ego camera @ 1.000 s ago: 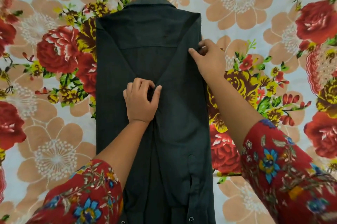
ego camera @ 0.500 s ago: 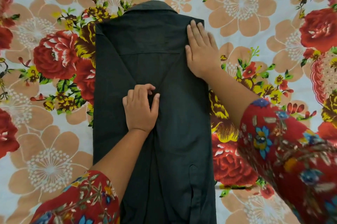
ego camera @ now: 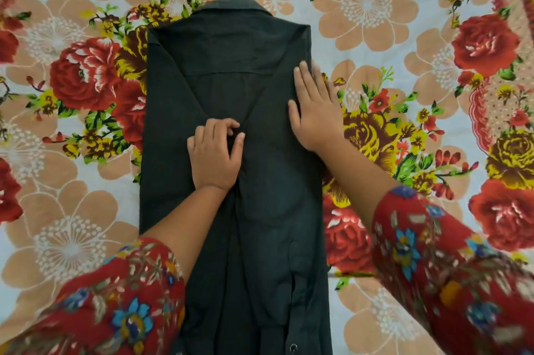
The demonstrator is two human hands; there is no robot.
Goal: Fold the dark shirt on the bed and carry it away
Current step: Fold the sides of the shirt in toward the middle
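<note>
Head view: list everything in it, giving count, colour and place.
dark shirt: one, dark grey-black, lying lengthwise down the middle of the bed, collar at the far end, both sides folded in toward the middle.
bedsheet: one, pale with red, peach and yellow flowers, spread under the shirt.
sleeves: two, red floral, at the lower left and lower right.
left hand: one, fingers curled, pinching cloth at the shirt's middle where the folded sides meet.
right hand: one, fingers straight, pressing flat on the shirt's right folded edge.
</note>
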